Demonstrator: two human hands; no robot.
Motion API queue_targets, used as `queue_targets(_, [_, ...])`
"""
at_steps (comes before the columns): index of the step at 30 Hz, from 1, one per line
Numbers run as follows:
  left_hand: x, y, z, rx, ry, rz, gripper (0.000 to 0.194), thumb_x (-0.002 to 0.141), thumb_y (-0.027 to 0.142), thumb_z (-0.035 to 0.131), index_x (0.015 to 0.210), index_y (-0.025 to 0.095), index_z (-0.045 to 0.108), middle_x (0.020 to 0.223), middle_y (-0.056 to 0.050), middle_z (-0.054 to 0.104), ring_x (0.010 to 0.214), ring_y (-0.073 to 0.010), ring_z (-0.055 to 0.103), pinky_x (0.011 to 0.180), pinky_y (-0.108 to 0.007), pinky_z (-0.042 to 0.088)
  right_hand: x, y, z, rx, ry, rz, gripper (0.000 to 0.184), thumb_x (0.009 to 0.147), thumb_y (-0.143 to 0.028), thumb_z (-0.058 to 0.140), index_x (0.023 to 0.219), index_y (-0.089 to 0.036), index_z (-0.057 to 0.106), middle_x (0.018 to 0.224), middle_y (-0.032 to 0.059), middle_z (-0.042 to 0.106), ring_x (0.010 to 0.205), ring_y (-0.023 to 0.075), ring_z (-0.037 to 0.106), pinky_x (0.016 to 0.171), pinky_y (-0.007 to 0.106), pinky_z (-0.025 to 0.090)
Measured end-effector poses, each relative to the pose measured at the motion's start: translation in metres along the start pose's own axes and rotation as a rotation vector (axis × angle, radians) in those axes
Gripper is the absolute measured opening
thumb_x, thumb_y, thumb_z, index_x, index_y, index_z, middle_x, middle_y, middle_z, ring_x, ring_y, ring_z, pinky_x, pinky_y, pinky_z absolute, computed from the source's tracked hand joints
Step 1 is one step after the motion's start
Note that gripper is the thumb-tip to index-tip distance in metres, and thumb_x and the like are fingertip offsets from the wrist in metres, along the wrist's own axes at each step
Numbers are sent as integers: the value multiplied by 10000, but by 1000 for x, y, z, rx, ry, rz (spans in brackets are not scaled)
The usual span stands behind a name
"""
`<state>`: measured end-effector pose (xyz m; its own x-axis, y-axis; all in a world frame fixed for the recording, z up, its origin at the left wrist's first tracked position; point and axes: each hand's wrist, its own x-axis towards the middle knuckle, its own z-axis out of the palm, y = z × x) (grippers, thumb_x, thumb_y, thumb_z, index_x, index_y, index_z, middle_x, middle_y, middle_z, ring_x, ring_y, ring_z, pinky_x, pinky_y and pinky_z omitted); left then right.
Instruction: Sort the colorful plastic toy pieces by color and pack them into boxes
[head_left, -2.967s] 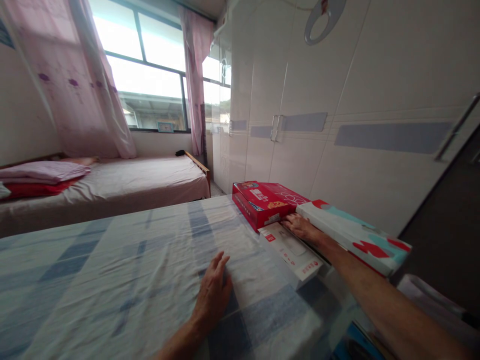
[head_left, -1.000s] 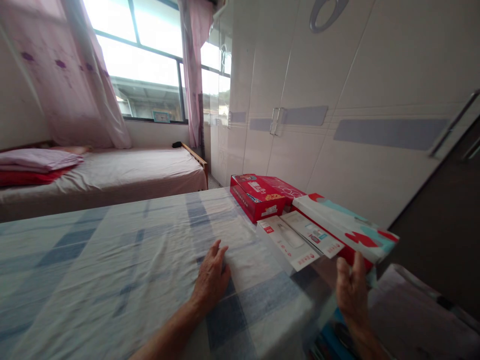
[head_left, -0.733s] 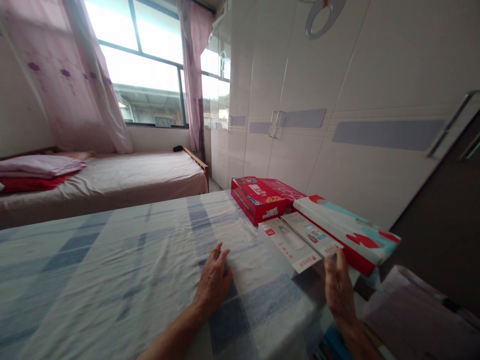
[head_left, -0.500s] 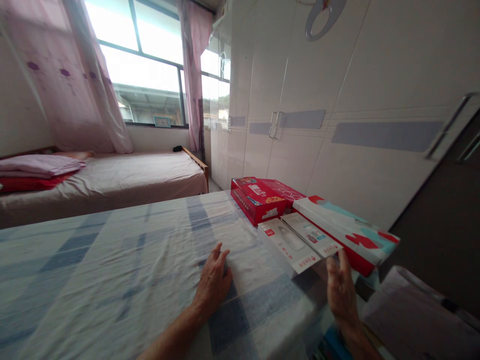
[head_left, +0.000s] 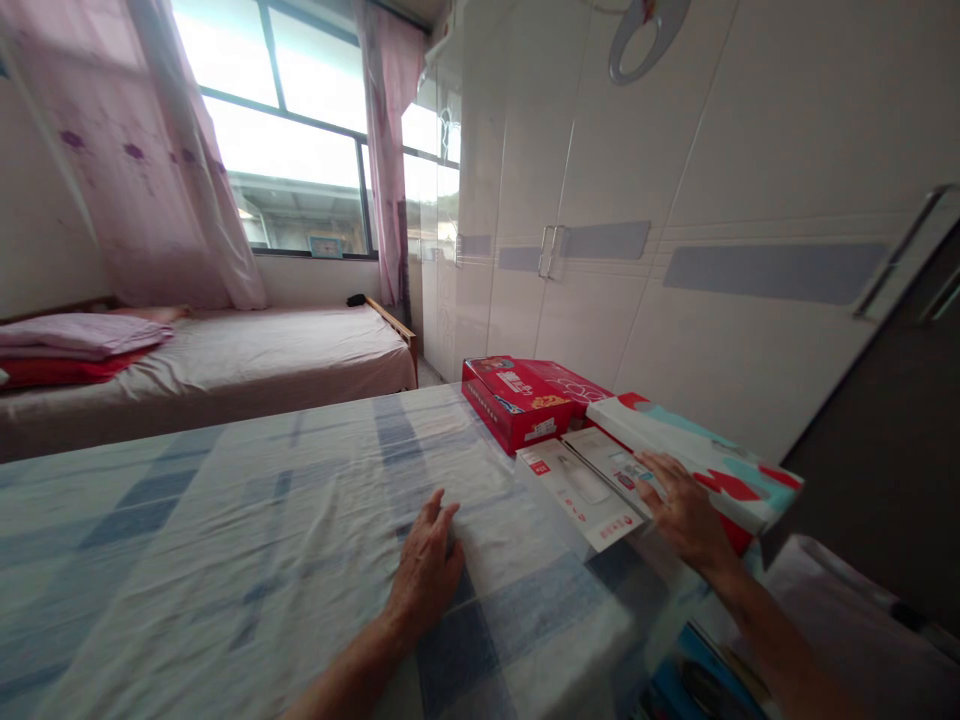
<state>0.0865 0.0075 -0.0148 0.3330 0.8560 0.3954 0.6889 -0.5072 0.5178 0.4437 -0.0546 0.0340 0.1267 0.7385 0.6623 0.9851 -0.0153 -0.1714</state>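
Note:
My left hand [head_left: 427, 570] lies flat, fingers stretched out, on the blue-and-white checked sheet [head_left: 225, 540] of the bed in front of me. My right hand [head_left: 684, 508] rests palm down with fingers spread on a flat white box [head_left: 611, 462] at the bed's right edge. Beside it lies a second flat white box with red marks [head_left: 577, 495]. Behind them stand a red carton [head_left: 517, 400] and a long white box with red and teal shapes [head_left: 697, 455].
A second bed with a pink sheet [head_left: 225, 360] and folded pink and red bedding [head_left: 67, 345] stands under the window [head_left: 285, 150]. White wardrobe doors [head_left: 637, 200] line the right wall. A dark panel [head_left: 892, 440] and grey fabric [head_left: 847, 620] lie at the right.
My right hand had drawn back toward me off the boxes and has now reached forward again onto the flat white box. My left hand has stayed put on the sheet.

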Motion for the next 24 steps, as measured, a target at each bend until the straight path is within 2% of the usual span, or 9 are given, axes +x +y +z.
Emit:
queue_targets(3, [0, -1, 1, 6, 18, -1, 487, 707, 15, 464, 1179, 113, 530, 1387, -171, 416, 1283, -258, 410, 1049, -419, 366, 4, 5, 7, -81, -171, -29, 485, 888, -439, 341, 1206, -154, 572, 1312, 95, 522, 1293, 260, 362, 1066, 482, 287])
queue_targets(7, [1, -1, 1, -1, 21, -1, 499, 695, 13, 470, 1173, 140, 535, 1379, -153, 433, 1279, -252, 417, 1046, -423, 369, -2, 3, 11, -87, -295, -3, 456, 910, -406, 285, 1233, -224, 551, 1331, 43, 511, 1276, 230, 395, 1048, 499, 292])
queue_targets(14, [0, -1, 1, -19, 28, -10, 499, 690, 16, 466, 1168, 139, 541, 1385, -142, 424, 1286, -243, 407, 1056, -408, 356, -8, 6, 10, -44, -294, -19, 438, 915, -381, 281, 1238, -235, 538, 1337, 54, 504, 1272, 220, 403, 1057, 503, 266])
queue_targets(17, [0, -2, 1, -42, 30, -9, 497, 693, 18, 470, 1169, 139, 543, 1385, -139, 426, 1287, -243, 405, 1058, -408, 353, -6, -2, 1, 4, -211, -1, 452, 905, -406, 310, 1238, -196, 531, 1337, 87, 497, 1273, 237, 398, 1063, 497, 271])
queue_targets(19, [0, -2, 1, -56, 20, -16, 499, 695, 17, 472, 1179, 121, 539, 1388, -154, 420, 1293, -249, 396, 1063, -409, 347, -2, -25, -12, 80, -81, 21, 478, 896, -429, 333, 1250, -159, 507, 1335, 116, 485, 1267, 241, 400, 1068, 471, 283])
queue_targets(21, [1, 1, 0, -68, 13, -38, 500, 696, 11, 470, 1182, 107, 536, 1388, -168, 415, 1296, -255, 391, 1069, -417, 338, 7, -63, -27, 214, 32, 35, 458, 900, -427, 340, 1244, -169, 498, 1301, 110, 508, 1227, 227, 440, 1054, 435, 320])
queue_targets(24, [2, 12, -7, -101, 0, -82, 500, 690, 7, 476, 1174, 114, 537, 1386, -173, 417, 1295, -259, 393, 1069, -429, 336, 21, -135, -35, 486, -7, -14, 366, 910, -401, 342, 1164, -231, 544, 1204, 68, 577, 1126, 203, 522, 981, 386, 404])
